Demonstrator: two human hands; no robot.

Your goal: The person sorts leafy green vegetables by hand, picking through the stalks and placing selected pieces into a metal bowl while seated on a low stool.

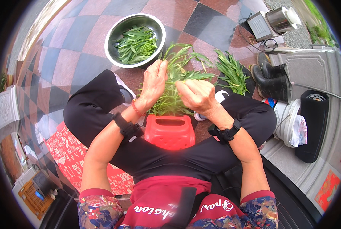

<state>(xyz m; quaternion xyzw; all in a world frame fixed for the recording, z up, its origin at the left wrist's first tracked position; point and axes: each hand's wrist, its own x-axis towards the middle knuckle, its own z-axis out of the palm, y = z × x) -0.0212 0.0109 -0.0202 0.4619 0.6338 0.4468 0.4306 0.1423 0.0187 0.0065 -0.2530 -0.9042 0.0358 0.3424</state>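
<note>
My left hand [155,79], with a red bead bracelet at the wrist, is closed on thin stems of leafy greens. Level with it on the right, my right hand [197,94] is closed too, with a leafy sprig coming out at its thumb side. Between and beneath both hands lies a loose heap of long-leaved greens [170,98] on the tiled floor. A steel basin [107,47] beyond my left hand holds more greens [136,45]. Another bundle of greens [232,73] lies on the floor to the right.
A red plastic stool [170,138] stands between my legs. Black rubber boots [273,80], a white bucket [283,121] and a black cylindrical speaker [313,126] are at the right. A metal appliance with a cord [262,25] is at the upper right. Red printed sheet [70,154] lies left.
</note>
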